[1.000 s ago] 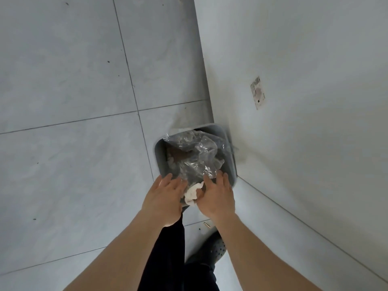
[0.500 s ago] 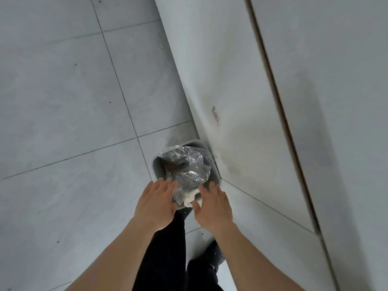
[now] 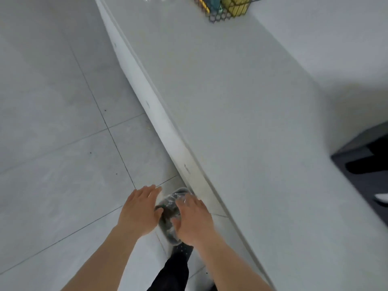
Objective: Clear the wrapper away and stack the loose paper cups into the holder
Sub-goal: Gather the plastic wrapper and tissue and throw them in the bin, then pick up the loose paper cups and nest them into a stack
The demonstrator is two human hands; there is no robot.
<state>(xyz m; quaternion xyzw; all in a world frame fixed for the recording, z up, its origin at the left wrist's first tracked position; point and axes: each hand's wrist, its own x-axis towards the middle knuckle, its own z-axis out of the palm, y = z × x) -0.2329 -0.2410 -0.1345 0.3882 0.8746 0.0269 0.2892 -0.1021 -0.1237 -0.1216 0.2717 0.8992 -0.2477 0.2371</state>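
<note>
Wrapper lies in the bin, both hands empty above it

Wrapper (image 3: 175,201), clear and crinkled, sits in the small grey bin (image 3: 168,234) on the floor, tucked against the foot of the white counter (image 3: 241,127). Left of the bin, pale floor tiles (image 3: 52,164) spread out with thin grout lines. The left hand (image 3: 140,211) hovers just left of the bin, palm down, fingers spread and loose, grasping nothing. The bin shows in the gap between the two hands, its contents blurred. The right hand (image 3: 193,221) hangs over the bin's right side, fingers likewise released and empty. Below the bin, a dark trouser leg and shoe (image 3: 180,252) stand on the tiles. Far up and right of the bin, a wire basket (image 3: 228,11) with yellow and teal items rests on the counter's top.
</note>
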